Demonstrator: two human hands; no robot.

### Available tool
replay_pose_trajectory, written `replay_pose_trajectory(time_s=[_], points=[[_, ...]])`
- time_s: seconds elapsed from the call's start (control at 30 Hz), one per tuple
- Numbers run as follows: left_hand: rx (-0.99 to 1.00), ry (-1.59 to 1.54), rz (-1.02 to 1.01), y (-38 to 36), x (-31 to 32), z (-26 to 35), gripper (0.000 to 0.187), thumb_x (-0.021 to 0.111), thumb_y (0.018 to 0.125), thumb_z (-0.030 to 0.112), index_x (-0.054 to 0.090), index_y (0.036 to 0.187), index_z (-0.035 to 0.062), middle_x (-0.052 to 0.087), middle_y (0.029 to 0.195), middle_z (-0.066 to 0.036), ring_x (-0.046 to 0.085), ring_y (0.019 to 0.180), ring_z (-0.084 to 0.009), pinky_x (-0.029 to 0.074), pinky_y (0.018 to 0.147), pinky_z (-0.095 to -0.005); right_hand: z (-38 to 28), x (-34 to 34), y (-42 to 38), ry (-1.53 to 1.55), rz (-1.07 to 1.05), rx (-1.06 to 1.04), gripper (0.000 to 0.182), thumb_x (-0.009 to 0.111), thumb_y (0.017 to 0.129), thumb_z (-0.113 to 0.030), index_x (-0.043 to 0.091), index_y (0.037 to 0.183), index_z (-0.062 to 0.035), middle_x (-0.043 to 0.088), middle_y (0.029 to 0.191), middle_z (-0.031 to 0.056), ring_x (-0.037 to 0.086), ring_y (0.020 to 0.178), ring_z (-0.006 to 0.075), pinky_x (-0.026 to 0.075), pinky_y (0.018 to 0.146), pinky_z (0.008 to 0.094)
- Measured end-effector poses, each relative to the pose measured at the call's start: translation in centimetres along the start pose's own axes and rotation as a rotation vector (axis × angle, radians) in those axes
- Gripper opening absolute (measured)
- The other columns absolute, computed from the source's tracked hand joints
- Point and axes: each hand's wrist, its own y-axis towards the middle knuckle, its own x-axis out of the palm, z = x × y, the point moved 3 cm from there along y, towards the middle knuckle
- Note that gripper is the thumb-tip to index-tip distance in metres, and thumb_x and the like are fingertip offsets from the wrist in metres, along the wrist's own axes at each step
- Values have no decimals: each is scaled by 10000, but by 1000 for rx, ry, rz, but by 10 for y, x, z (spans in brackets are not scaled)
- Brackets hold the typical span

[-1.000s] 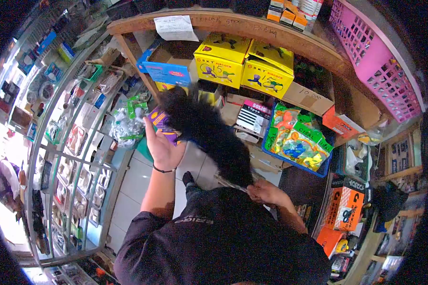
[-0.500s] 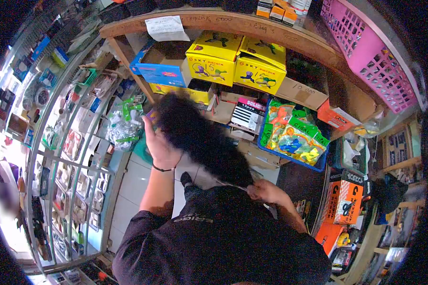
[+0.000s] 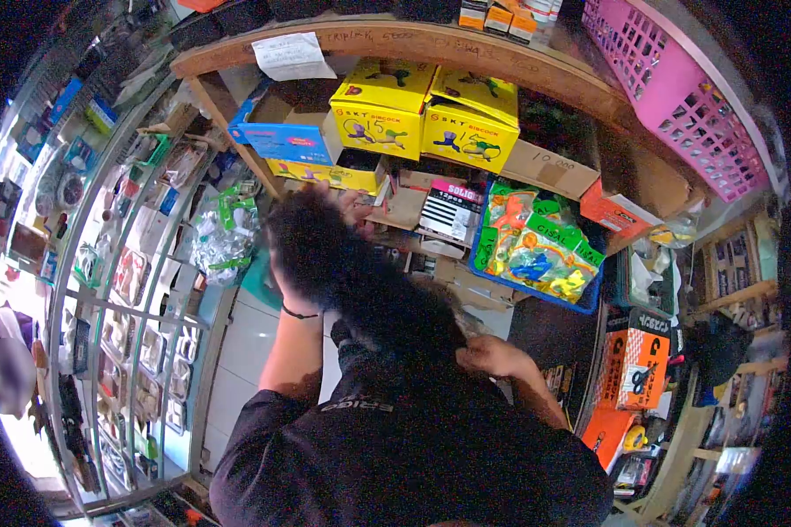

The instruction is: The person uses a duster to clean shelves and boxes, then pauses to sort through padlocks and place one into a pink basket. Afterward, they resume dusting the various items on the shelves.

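Observation:
A bushy black duster-like object (image 3: 351, 255) stretches diagonally across the front of the body. Its bushy end covers most of my left hand (image 3: 357, 211), whose fingers show apart beyond the far side of the bristles. A dark band circles the left wrist. At the lower right end of the duster, my right hand (image 3: 489, 356) is closed, apparently round its thin handle, which is mostly hidden. Just beyond the left fingers lies a low yellow box (image 3: 325, 176) on the shelf.
Yellow boxes (image 3: 376, 132), a blue box (image 3: 286, 142) and a blue tray of colourful packets (image 3: 507, 279) fill the wooden shelf. A pink basket (image 3: 677, 105) sits at upper right. Glass shelving with goods lines the left. Orange boxes (image 3: 639, 364) stand at right.
My left hand has gone from palm raised beside the bushy end to mostly behind it, fingers now showing on its far side. The bushy end has shifted slightly left and down.

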Motion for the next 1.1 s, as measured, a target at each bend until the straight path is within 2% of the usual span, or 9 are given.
replay_pose_trajectory(time_s=[0.07,0.17,0.4,0.47,0.5,0.57,0.73,0.87,1.1], points=[[187,-136,386,-5,19,4,505,271,854,426,274,1222,79,357,1221,-194,375,1100,-343,305,906,-451,7,2,3,249,-42,244,480,374,834,-445,538,763,1,534,672,178,501,614,299,405,624,383],[101,18,291,-3,-3,2,519,262,854,445,318,1206,68,382,1213,-163,393,1092,-324,286,928,-439,8,4,4,-76,-117,-34,460,385,836,-426,544,770,0,546,684,163,509,616,267,408,616,371],[190,-74,414,-8,3,4,568,265,842,464,237,1261,82,365,1223,-181,384,1090,-350,280,925,-463,15,6,5,189,-93,237,355,450,841,-301,529,662,-5,483,583,110,463,583,198,361,499,303],[35,122,176,-5,-6,1,562,260,845,481,357,1203,60,420,1192,-129,398,1092,-300,283,933,-440,2,7,-1,-154,181,-576,367,423,851,-310,502,647,-15,465,567,96,435,554,181,351,499,294],[22,85,182,-4,-11,1,564,250,847,477,355,1204,53,414,1200,-124,399,1095,-289,286,933,-426,4,7,-1,-154,181,-576,367,423,851,-310,502,647,-15,465,567,96,435,554,181,351,499,294],[111,2,301,-6,8,4,529,260,853,442,322,1220,67,404,1203,-146,406,1079,-321,299,912,-455,7,5,5,266,-19,164,368,410,854,-314,496,642,-25,456,554,85,415,532,166,344,494,284],[80,328,178,-8,-1,3,523,278,852,441,364,1203,63,400,1213,-137,410,1079,-318,294,924,-445,-5,2,4,90,-49,7,383,418,849,-324,518,663,-5,465,555,101,429,529,176,355,513,314],[154,-92,477,-14,11,5,508,275,847,425,324,1221,85,391,1218,-131,401,1072,-363,297,906,-486,-1,3,4,270,-28,200,411,432,838,-349,522,684,22,477,566,127,441,539,199,358,532,347],[197,-16,400,-12,16,5,553,280,836,479,352,1202,70,400,1201,-120,381,1103,-310,272,936,-456,0,6,0,-16,-116,97,444,389,839,-413,541,849,3,540,738,184,500,662,268,403,636,359]])
